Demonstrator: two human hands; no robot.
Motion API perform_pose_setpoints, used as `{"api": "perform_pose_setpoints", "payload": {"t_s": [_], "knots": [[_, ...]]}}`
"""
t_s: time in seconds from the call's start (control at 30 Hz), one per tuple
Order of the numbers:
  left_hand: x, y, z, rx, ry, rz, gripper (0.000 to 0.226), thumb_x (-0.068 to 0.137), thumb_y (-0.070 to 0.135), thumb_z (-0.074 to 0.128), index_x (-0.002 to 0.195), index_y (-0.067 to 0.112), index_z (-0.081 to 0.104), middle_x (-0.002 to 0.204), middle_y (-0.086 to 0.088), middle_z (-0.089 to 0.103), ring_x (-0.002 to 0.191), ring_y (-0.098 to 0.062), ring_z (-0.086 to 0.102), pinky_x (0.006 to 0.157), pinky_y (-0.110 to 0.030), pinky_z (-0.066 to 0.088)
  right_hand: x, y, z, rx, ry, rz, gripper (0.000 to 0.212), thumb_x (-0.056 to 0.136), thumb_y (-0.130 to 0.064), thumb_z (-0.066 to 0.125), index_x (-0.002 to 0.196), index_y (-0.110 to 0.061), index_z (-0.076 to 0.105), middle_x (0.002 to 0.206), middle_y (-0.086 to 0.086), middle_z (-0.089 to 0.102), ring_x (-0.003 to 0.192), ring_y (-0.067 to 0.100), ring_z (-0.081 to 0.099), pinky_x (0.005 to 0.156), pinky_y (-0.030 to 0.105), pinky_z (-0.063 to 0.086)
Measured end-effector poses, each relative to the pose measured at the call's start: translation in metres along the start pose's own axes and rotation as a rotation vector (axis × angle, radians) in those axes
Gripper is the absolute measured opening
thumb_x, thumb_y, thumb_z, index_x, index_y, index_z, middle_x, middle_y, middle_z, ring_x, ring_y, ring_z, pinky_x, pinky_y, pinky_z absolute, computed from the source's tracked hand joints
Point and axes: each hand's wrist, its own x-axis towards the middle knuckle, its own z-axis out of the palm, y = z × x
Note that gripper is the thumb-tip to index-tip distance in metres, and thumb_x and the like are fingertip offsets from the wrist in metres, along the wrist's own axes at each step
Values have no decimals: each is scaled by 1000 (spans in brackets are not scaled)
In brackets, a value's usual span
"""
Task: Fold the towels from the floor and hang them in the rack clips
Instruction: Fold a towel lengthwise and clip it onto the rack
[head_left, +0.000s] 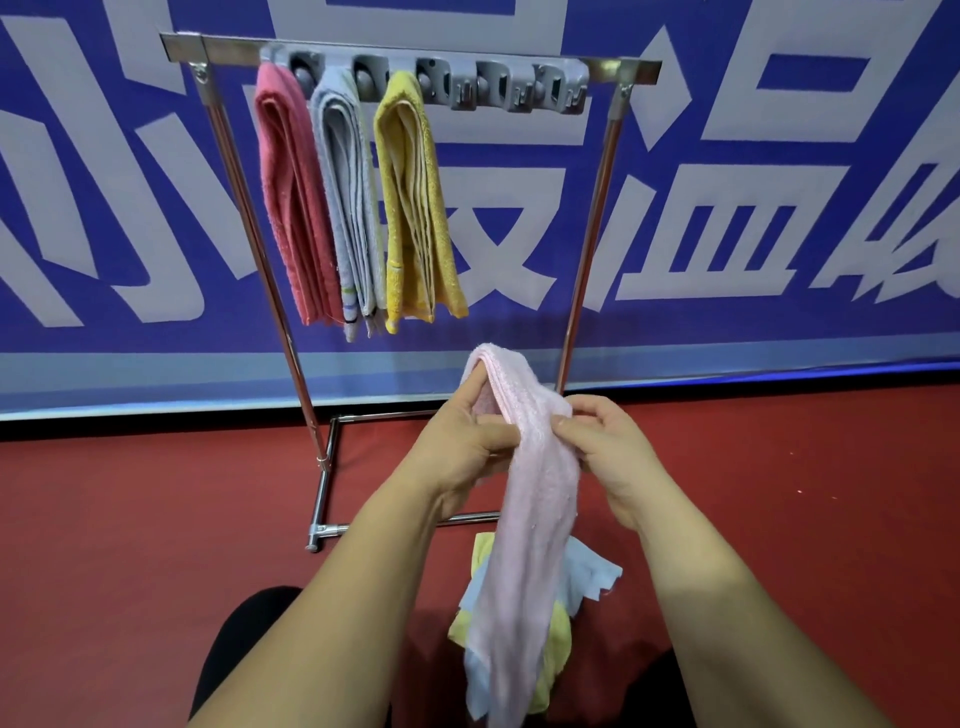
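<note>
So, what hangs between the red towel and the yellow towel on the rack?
A folded grey towel, clipped between the red towel and the yellow towel, as the head view shows.

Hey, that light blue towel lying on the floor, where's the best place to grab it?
Pinch the light blue towel by the corner that sticks out on the right, coming in from the right and above. That corner lies free on the red floor, while the rest is bunched with a yellow towel and partly hidden behind the pink towel.
</note>
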Motion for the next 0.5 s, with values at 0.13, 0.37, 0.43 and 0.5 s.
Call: {"api": "perform_pose_setpoints", "payload": {"t_s": [0.13,0.37,0.43,0.5], "knots": [[10,-12,2,72,136,-2,108,82,-12,65,163,49,30,80,-15,49,80,-31,39,74,-44,43,4,-1,5,-246,170,-173,20,87,-19,80,102,-23,66,71,-7,59,62,8,51,64,30,43],[14,-12,14,232,274,48,106,87,-3,66,167,48,19,93,-13,80,72,-19,64,71,-39,59,-5,-5,14,-577,-73,-261,40,84,-22,79,119,-34,63,73,-6,64,66,4,59,68,27,49],[16,-13,14,266,281,68,103,85,3,69,162,54,24,94,-18,80,76,-21,69,84,-52,65,-5,-4,15,-659,-34,-312,44,85,-23,77,124,-36,61,75,-7,62,72,8,60,70,30,49],[17,-13,12,278,258,97,101,84,3,68,160,55,26,89,-16,78,75,-21,68,81,-50,64,-4,-3,17,-679,0,-343,42,87,-22,73,125,-36,60,76,-8,58,73,9,59,67,30,45]]}}
